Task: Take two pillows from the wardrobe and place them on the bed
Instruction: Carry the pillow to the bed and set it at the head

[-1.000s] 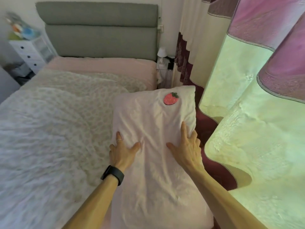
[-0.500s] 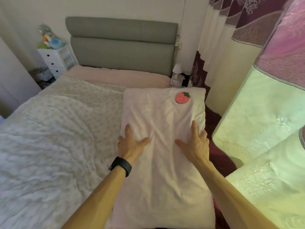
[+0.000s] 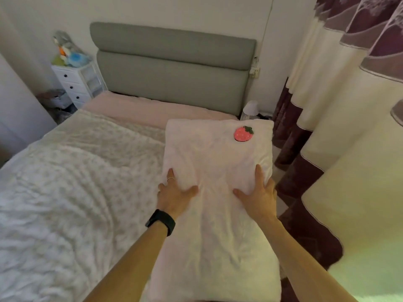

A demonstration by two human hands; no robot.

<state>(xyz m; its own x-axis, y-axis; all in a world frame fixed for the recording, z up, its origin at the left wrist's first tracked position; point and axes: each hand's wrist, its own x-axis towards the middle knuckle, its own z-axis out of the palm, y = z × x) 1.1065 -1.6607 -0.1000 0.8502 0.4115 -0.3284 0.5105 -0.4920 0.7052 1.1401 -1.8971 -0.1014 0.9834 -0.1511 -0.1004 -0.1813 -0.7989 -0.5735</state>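
A pale pink pillow [image 3: 218, 162] with a red strawberry patch [image 3: 243, 133] stretches lengthwise over the bed's right side. My left hand [image 3: 174, 196] grips its left edge, fingers curled under and thumb on top. Gripping the right edge the same way is my right hand [image 3: 258, 196]. The bed [image 3: 72, 182] has a crumpled white floral quilt and a pink sheet near the grey headboard [image 3: 172, 70]. Whether the pillow rests on the bed or is held above it is unclear. No second pillow or wardrobe is in view.
Cream and maroon curtains [image 3: 340, 131] hang close along the right of the bed. A small white lamp [image 3: 250, 109] stands in the gap by the headboard. A white drawer unit [image 3: 78, 83] with toys on top stands at the far left.
The pillow and both hands have moved toward the headboard, and the view has lifted to show more wall. My grip on the pillow's two edges is unchanged.
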